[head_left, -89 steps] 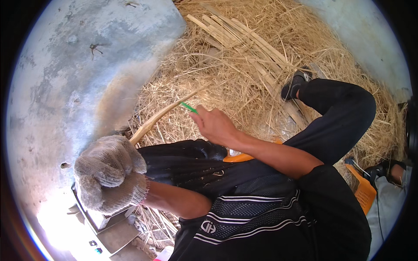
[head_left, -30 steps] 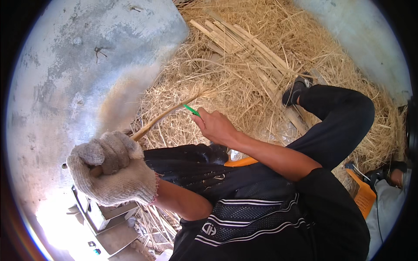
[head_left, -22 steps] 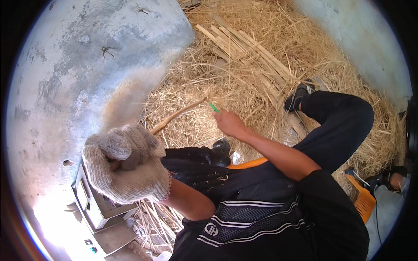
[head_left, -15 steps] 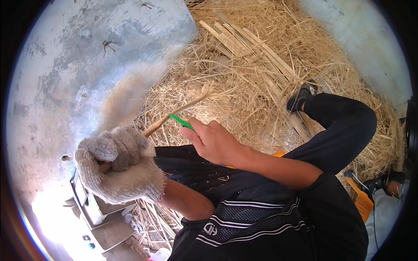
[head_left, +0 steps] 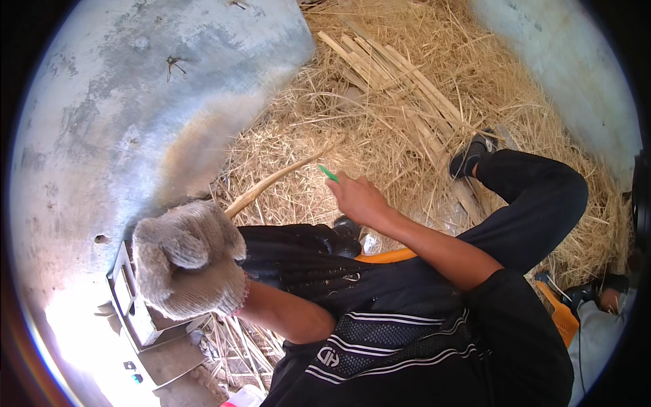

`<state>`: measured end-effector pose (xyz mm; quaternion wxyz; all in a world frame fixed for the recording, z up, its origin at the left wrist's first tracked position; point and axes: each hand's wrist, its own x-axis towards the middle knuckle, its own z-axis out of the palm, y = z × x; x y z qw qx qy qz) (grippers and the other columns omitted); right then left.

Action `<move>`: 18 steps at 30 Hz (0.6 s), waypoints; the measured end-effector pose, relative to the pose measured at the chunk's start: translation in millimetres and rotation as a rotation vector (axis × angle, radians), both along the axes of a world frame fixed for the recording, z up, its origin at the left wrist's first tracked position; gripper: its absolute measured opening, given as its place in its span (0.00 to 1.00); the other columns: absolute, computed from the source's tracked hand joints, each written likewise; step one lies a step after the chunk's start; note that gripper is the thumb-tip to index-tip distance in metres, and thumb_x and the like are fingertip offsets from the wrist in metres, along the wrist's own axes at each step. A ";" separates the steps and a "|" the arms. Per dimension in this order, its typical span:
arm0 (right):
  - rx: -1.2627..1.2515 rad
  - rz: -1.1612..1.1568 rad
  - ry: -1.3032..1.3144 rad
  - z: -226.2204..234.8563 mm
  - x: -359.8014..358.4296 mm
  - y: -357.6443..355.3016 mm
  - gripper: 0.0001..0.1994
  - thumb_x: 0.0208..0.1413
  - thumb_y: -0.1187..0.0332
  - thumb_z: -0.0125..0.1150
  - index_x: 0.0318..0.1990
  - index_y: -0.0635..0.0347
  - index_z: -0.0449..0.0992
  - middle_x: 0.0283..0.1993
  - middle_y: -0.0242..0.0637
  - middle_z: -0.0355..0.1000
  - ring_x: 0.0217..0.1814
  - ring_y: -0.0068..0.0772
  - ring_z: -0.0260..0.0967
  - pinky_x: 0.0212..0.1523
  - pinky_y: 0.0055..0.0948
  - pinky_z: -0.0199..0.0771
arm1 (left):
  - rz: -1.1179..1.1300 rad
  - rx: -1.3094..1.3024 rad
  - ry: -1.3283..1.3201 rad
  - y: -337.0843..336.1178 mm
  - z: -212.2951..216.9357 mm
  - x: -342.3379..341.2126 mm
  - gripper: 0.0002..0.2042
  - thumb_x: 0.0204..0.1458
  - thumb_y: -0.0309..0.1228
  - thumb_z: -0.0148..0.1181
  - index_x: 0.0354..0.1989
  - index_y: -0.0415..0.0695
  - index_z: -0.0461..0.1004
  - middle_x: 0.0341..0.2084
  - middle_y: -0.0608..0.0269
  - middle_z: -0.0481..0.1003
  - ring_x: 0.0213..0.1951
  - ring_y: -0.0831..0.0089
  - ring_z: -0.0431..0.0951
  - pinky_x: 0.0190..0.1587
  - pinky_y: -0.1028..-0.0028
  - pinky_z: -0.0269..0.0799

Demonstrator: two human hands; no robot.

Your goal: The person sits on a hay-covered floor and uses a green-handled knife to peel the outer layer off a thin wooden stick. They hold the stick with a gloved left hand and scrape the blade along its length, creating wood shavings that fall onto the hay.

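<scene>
My left hand [head_left: 190, 261], in a pale knitted work glove, is closed in a fist around a thin tan strip of wood or bamboo [head_left: 268, 182]. The strip slants up and right from the fist, its far tip narrow and frayed. My bare right hand [head_left: 363, 201] is closed on a slim green tool [head_left: 328, 173], of which only a short green end shows past the fingers. That end is close to the strip's far tip, seemingly a little apart from it. Whether the tool has a blade cannot be made out.
Straw-like shavings [head_left: 400, 156] cover the floor, with a bundle of split strips [head_left: 390, 71] lying at the back. A weathered wall [head_left: 102, 156] rises on the left, with an open box-like frame [head_left: 146, 319] near it. Another person's light-clothed leg [head_left: 600, 339] is at lower right, beside an orange plastic piece [head_left: 563, 319].
My right hand and the green tool have moved up and right along the strip, from its middle to near its far tip. My left fist has shifted slightly right.
</scene>
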<state>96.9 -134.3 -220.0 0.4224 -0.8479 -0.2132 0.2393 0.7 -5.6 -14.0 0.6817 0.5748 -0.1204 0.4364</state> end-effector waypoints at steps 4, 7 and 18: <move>0.173 0.022 -0.052 9.5 -22.8 0.0 0.16 0.67 0.57 0.46 0.39 0.64 0.68 0.16 0.55 0.66 0.20 0.63 0.66 0.25 0.52 0.64 | -0.113 0.090 0.001 5.0 -3.1 -1.5 0.17 0.58 0.32 0.39 0.15 0.46 0.61 0.04 0.67 0.54 0.04 0.78 0.50 0.04 0.74 0.49; 0.320 0.092 -0.111 64.1 -36.5 3.1 0.16 0.66 0.57 0.48 0.38 0.65 0.67 0.15 0.55 0.66 0.19 0.63 0.65 0.23 0.53 0.63 | -0.264 0.238 -0.009 16.9 -3.9 -2.3 0.16 0.56 0.34 0.44 0.15 0.45 0.62 0.04 0.67 0.56 0.04 0.77 0.52 0.04 0.74 0.52; 0.219 0.081 -0.234 76.2 -50.1 -1.1 0.16 0.65 0.57 0.48 0.37 0.65 0.68 0.15 0.57 0.66 0.19 0.65 0.67 0.23 0.54 0.67 | -0.305 0.205 -0.015 24.1 -7.7 -11.3 0.16 0.51 0.33 0.46 0.13 0.40 0.63 0.04 0.62 0.58 0.04 0.72 0.57 0.06 0.71 0.59</move>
